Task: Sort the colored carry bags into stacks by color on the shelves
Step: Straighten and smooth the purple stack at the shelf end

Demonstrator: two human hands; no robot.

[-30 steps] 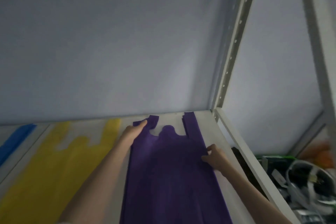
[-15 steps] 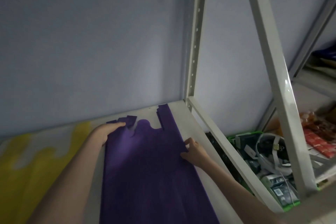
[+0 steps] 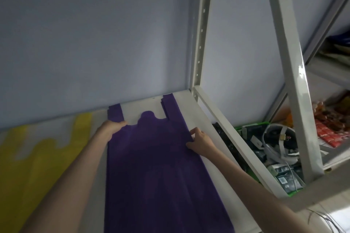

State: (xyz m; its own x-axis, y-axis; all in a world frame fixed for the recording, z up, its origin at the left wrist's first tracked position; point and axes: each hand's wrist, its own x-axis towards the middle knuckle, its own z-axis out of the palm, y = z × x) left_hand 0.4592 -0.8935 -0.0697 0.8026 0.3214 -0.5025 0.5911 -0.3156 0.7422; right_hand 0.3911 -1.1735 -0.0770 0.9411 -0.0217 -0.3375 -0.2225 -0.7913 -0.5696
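I read the shelf [image 3: 187,104] from nine o'clock across to three. At nine o'clock a yellow bag [image 3: 24,166] lies flat, its far handle reaching toward the wall [image 3: 94,34]; a bare strip of shelf separates it from the purple bag [image 3: 151,166]. The purple bag lies flat at six o'clock, handles pointing to twelve, the left one just short of the wall, the right one about touching it. My left hand [image 3: 110,129] rests on the bag's left edge at the base of the left handle, fingers bent over the fabric; I cannot tell whether they pinch it or only press. My right hand [image 3: 199,143] pinches the bag's right edge, fingers curled on it. Right of that edge runs a bare band of shelf to the frame rail [image 3: 236,143]. A perforated post [image 3: 200,30] rises at one o'clock, a plain post [image 3: 289,70] at three. Below the rail, at four o'clock, a green bin [image 3: 251,126] holds boxes and a coiled cable [image 3: 272,147]
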